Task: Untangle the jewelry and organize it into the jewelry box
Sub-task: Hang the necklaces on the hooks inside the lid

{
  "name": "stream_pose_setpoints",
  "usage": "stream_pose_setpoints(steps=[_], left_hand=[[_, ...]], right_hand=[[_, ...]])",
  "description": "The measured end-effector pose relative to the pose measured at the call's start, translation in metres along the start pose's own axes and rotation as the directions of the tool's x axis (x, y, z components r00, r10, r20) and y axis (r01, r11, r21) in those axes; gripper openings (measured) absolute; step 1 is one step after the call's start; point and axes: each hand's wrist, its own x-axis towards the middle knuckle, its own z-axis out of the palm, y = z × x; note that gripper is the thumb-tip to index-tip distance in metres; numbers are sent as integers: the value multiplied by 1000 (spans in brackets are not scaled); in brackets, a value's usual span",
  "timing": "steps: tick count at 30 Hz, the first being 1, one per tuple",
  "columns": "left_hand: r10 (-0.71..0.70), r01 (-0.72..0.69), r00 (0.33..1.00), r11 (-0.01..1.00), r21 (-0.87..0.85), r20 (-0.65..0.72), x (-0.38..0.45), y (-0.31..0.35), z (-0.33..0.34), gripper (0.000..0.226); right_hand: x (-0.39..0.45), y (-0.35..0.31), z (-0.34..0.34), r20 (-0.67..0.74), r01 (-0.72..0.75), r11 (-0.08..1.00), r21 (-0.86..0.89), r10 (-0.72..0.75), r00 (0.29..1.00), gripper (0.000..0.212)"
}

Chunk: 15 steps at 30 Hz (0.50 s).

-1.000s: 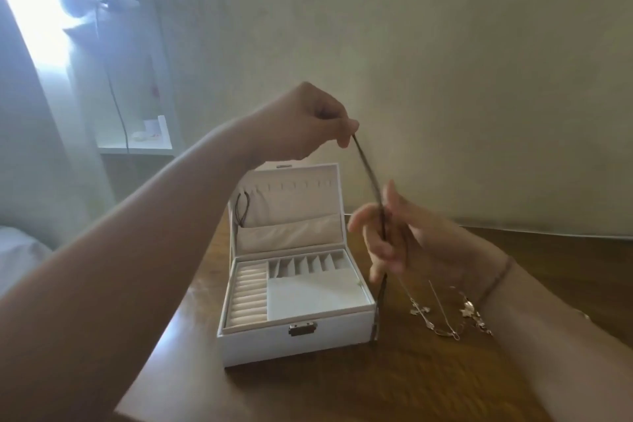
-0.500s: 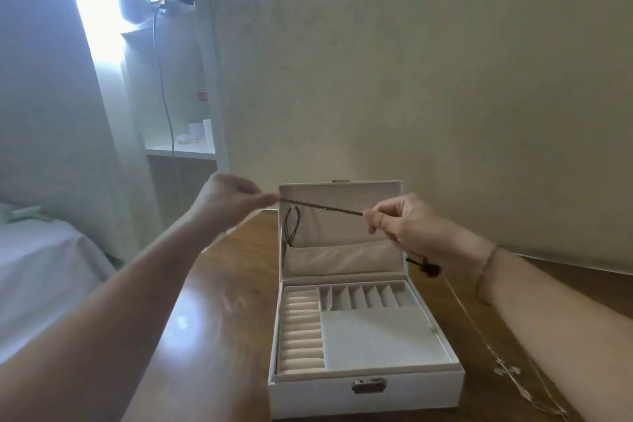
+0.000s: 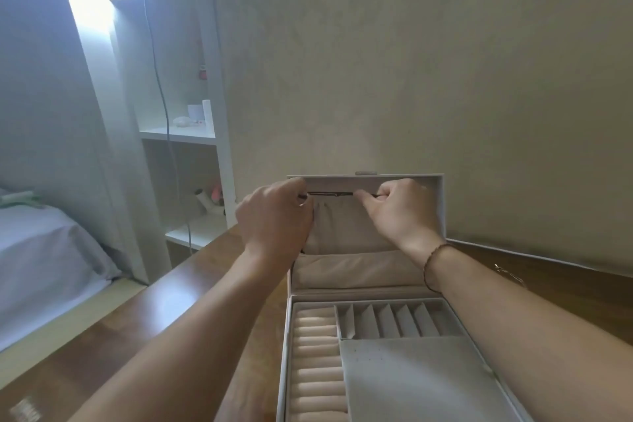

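A white jewelry box (image 3: 442, 202) stands open on the wooden table, its beige-lined lid upright. My left hand (image 3: 277, 216) and my right hand (image 3: 397, 212) are both up at the top of the lid's inside. Between them a thin dark cord necklace (image 3: 330, 194) is stretched level, each hand pinching one end. The tray below has ring rolls (image 3: 317, 363) on the left, several narrow slots (image 3: 387, 319) at the back and a flat grey pad (image 3: 411, 380). A gathered pocket (image 3: 356, 271) runs across the lid's lower part.
A thin gold chain (image 3: 510, 276) lies on the wooden table (image 3: 171, 319) right of the box, near the wall. White shelves (image 3: 185, 134) with a hanging cable stand at the left. A bed (image 3: 41, 250) is at the far left.
Both hands moved from in front of the box up to the lid's top edge, carrying the dark cord, which now lies level and taut. The view tilted closer over the box.
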Motion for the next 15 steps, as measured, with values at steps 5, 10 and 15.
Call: stream_pose_setpoints(steps=[5, 10, 15], left_hand=[[143, -142, 988, 990, 15, -56, 1, -8, 15, 29], [139, -138, 989, 990, 22, -47, -3, -17, 23, 17], [115, -122, 987, 991, 62, 109, -12, -18, 18, 26]], right_hand=[[-1, -6, 14, -43, 27, 998, -58, -30, 999, 54], [-8, -8, 26, -87, 77, 990, -117, -88, 992, 41], [-19, 0, 27, 64, 130, 978, -162, -122, 991, 42]])
